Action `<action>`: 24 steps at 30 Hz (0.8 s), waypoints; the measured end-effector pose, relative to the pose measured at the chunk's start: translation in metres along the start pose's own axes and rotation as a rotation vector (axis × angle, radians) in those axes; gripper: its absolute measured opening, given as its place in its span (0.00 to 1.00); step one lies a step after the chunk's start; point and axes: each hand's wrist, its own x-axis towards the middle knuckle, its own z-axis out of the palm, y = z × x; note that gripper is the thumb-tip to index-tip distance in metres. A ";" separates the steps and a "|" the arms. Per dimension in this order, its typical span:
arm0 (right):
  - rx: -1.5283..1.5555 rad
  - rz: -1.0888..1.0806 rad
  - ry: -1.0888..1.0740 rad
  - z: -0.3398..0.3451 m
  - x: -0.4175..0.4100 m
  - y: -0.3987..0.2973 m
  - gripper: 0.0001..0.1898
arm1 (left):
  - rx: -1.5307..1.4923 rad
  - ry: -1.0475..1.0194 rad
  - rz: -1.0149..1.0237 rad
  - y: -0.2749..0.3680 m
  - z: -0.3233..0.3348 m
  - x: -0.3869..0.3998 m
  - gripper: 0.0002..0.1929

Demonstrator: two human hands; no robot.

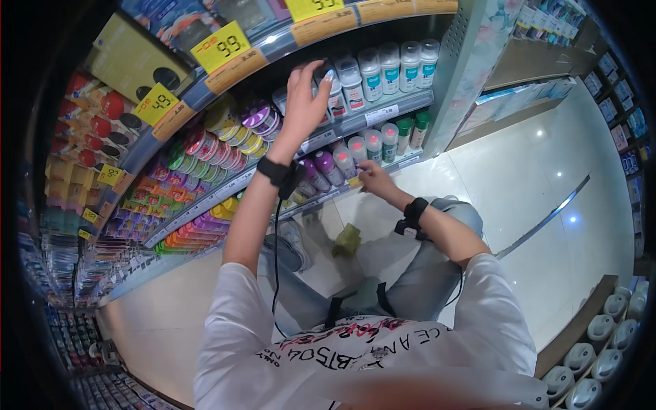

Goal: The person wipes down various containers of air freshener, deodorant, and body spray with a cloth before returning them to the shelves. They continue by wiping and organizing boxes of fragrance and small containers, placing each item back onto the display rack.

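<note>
My left hand [307, 105] reaches over a row of white bottles with clear caps [350, 82] on the upper of two low shelves. Its thumb and fingers are at the caps of the bottles at the row's left part. The palm hides what the fingers touch, so a grip cannot be made out. Lower down, my right hand [380, 182] has its fingers bent at the front edge of the bottom shelf [328, 196]. Just behind it stand clear-capped bottles with pink tops [357, 148] and purple-capped bottles [328, 166]. Whether the right fingers pinch anything is unclear.
Round tubs with coloured lids [220, 154] fill the shelf to the left. Above juts a shelf edge with yellow price tags [220, 47]. A crumpled green cloth [347, 240] lies on the tiled floor between my legs. A shelf end panel [456, 77] rises at right.
</note>
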 end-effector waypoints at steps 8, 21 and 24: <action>0.186 0.016 -0.199 0.036 -0.014 -0.006 0.21 | 0.320 -0.645 -0.164 -0.041 0.041 0.088 0.24; 0.168 0.034 -0.237 0.021 -0.037 -0.031 0.24 | 0.072 -0.580 -0.118 -0.115 0.043 0.125 0.31; 0.171 0.068 -0.191 0.005 -0.039 -0.018 0.24 | 0.558 -0.680 -0.143 -0.038 0.064 0.120 0.28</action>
